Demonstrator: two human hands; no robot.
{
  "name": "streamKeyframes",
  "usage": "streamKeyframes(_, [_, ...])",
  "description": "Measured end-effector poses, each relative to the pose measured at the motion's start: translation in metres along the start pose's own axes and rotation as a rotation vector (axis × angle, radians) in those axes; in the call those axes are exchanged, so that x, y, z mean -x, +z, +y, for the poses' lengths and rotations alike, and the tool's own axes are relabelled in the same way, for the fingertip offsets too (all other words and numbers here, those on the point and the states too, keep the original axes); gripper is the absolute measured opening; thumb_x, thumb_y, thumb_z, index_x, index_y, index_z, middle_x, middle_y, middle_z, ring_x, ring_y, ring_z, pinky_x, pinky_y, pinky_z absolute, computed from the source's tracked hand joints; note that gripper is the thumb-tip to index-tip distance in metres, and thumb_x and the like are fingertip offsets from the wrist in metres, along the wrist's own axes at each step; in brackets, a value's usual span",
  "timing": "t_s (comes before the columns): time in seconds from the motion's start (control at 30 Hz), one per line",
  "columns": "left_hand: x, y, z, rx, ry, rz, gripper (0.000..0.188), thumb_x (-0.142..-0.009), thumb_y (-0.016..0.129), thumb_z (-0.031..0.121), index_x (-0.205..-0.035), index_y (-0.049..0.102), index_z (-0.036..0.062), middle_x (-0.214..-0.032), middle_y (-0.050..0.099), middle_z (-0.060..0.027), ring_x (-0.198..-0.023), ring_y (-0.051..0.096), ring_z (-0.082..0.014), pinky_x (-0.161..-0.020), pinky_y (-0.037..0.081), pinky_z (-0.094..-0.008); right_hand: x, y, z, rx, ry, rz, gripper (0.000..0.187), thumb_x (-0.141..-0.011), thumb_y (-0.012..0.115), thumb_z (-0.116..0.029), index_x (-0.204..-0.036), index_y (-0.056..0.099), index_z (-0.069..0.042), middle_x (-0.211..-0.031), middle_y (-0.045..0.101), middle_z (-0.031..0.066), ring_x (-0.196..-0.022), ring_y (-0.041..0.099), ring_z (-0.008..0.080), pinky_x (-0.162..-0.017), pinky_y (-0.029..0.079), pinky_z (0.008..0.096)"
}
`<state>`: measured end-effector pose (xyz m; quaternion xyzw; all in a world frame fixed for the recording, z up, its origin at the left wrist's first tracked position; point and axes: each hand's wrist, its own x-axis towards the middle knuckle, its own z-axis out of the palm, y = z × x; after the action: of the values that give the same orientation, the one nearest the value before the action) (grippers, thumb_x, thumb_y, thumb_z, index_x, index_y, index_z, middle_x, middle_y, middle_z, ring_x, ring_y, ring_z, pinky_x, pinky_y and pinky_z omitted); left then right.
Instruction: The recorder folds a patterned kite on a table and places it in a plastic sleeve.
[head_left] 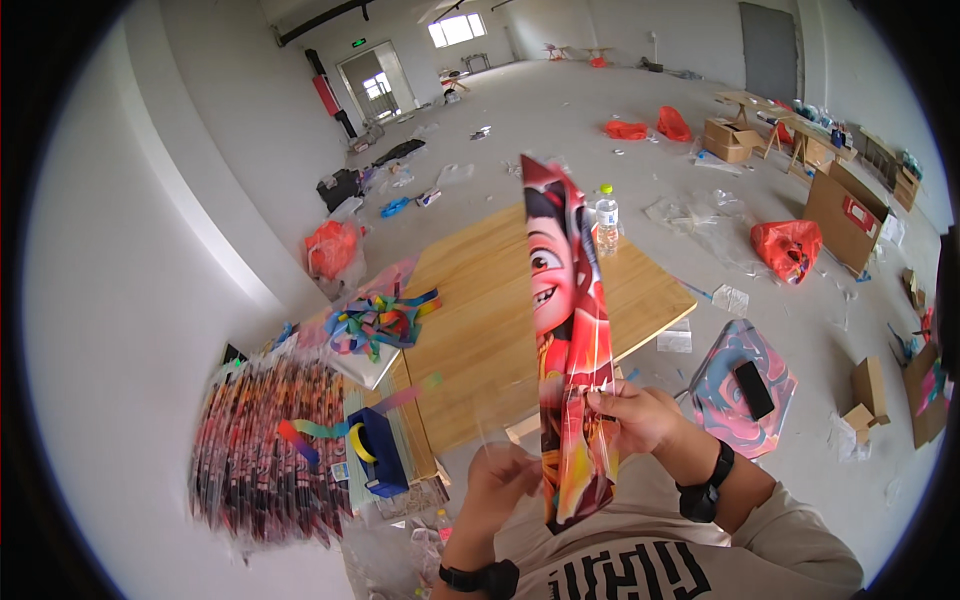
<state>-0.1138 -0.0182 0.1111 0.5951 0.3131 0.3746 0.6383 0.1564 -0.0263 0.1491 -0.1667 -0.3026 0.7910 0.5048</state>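
Observation:
A long, narrow folded cartoon-print sheet (572,340), glossy red and black, stands nearly upright in front of me. My right hand (640,415) grips its right edge, thumb on the printed face and the other fingers behind. At the lower left edge, my left hand (503,478) is closed with its fingertips against the sheet; motion smears it slightly. Beyond the sheet lies the wooden table (470,300). A tangle of rainbow ribbons (375,322) rests at the table's left end. Closer to me on that side is a blue tape dispenser (380,455) with a yellow roll.
Many similar printed pieces in clear sleeves form a stack (270,455) by the left wall. A bottle (607,220) stands at the table's far edge. To the right, a phone (753,390) lies on a patterned stool (720,400). Cartons (840,215) and red bags (787,250) litter the floor.

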Motion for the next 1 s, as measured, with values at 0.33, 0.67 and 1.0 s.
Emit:
streamKeyframes(0.33, [-0.029,-0.024,0.016,0.931,0.012,0.471,0.039,-0.109,0.058,0.026,-0.141,0.055,0.0036,-0.14,0.062,-0.0118,-0.126,0.061,-0.0205,-0.102,0.052,-0.0323,0.085,-0.02,-0.03,0.46,-0.117,0.131,0.029,-0.105,0.063,-0.02,-0.124,0.068,0.002,-0.118,0.073,0.0093,-0.111,0.068,0.0198,-0.099,0.052,0.0364])
streamKeyframes(0.67, [-0.036,-0.017,0.004,0.653,0.043,0.357,0.041,-0.109,0.053,0.009,-0.148,0.047,-0.0016,-0.145,0.059,-0.0156,-0.136,0.057,-0.0305,-0.116,0.048,-0.0414,0.156,-0.047,-0.076,1.039,0.619,-0.126,0.03,-0.104,0.067,-0.018,-0.121,0.07,0.007,-0.108,0.077,0.0083,-0.097,0.066,0.0131,-0.088,0.053,0.0295])
streamKeyframes(1.0, [-0.037,0.019,-0.111,1.004,-0.387,0.233,0.04,-0.11,0.052,0.016,-0.145,0.049,-0.0036,-0.137,0.061,-0.0157,-0.135,0.055,-0.0306,-0.121,0.044,-0.0444,0.239,-0.09,-0.073,0.938,1.062,0.094,0.039,-0.106,0.064,-0.033,-0.11,0.075,0.004,-0.094,0.074,0.0002,-0.085,0.061,0.0071,-0.08,0.052,0.0289])
